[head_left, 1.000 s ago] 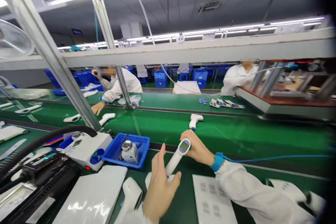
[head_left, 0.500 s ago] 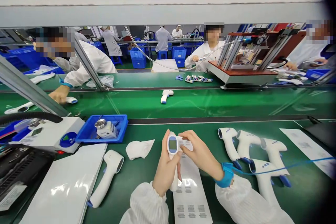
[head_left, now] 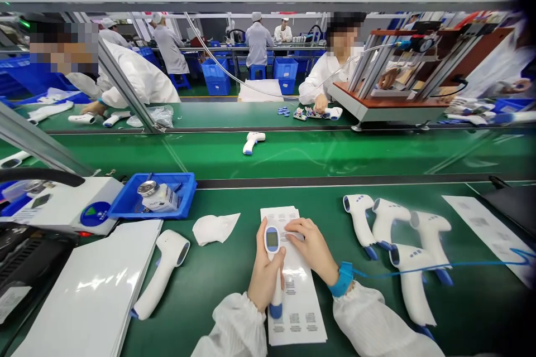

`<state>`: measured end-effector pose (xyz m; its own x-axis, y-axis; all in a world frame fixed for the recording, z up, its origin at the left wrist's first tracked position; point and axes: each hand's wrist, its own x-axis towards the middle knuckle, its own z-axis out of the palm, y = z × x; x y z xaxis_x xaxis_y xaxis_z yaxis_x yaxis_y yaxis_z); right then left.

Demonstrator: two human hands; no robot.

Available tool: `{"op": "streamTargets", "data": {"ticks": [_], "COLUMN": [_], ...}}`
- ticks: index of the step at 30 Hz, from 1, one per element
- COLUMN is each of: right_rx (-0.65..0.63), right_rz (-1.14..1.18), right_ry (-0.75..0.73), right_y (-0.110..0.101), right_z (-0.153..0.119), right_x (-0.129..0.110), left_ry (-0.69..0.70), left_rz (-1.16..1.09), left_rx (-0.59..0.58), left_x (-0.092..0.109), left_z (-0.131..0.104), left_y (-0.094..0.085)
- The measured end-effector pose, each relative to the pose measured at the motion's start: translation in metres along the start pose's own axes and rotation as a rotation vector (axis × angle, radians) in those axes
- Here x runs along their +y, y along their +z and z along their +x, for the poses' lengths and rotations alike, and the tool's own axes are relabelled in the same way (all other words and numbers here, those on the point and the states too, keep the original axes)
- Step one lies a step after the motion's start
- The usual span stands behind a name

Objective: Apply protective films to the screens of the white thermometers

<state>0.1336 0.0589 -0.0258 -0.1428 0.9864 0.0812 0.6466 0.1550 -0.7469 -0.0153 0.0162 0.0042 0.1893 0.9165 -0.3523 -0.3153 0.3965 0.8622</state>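
In my left hand (head_left: 264, 268) is a white handheld infrared thermometer (head_left: 272, 239), its small screen facing me and its blue-tipped handle pointing down. Beneath it lies a long white sheet of printed labels (head_left: 299, 312). My right hand (head_left: 312, 245), with a blue wrist strap, hovers over or rests on the sheet's upper part beside the thermometer; its thumb and fingers are slightly apart, and nothing shows between them. Several more thermometers (head_left: 391, 217) lie in a group to the right. Another thermometer (head_left: 161, 276) lies to the left.
A blue tray (head_left: 184, 209) with a metal-capped bottle (head_left: 157, 195) stands left, by a white device (head_left: 62, 209) and a stack of glossy white sheets (head_left: 92, 279). A crumpled white cloth (head_left: 215, 228) lies nearby. Beyond, a green conveyor (head_left: 314, 156) carries one thermometer; co-workers sit across.
My right hand has moved away from the thermometer, slightly down and over the label sheet. The thermometer's handle now shows below my left hand. The view has tilted down a little.
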Motion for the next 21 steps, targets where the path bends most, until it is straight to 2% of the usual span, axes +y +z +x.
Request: {"op": "streamTargets", "data": {"ticks": [5, 10, 15, 17, 21], "right_rx": [0.000, -0.016, -0.031, -0.134, -0.443], "right_rz": [0.025, -0.063, -0.069, 0.057, 0.405], "right_ry": [0.033, 0.042, -0.109, -0.138, 0.018], "right_y": [0.001, 0.000, -0.008, -0.016, -0.034], "right_z": [0.008, 0.021, 0.008, -0.006, -0.026], "right_x": [0.002, -0.007, -0.020, -0.024, -0.038], "left_ry": [-0.002, 0.034, 0.057, 0.052, 0.140], "left_rz": [0.015, 0.067, 0.129, 0.118, 0.123], "left_rx": [0.007, 0.042, 0.112, 0.106, 0.123], "left_x": [0.000, -0.005, -0.005, -0.005, -0.004], "left_z": [0.004, 0.004, 0.003, 0.003, 0.002], "left_y": [-0.001, -0.002, 0.002, 0.003, 0.004]}}
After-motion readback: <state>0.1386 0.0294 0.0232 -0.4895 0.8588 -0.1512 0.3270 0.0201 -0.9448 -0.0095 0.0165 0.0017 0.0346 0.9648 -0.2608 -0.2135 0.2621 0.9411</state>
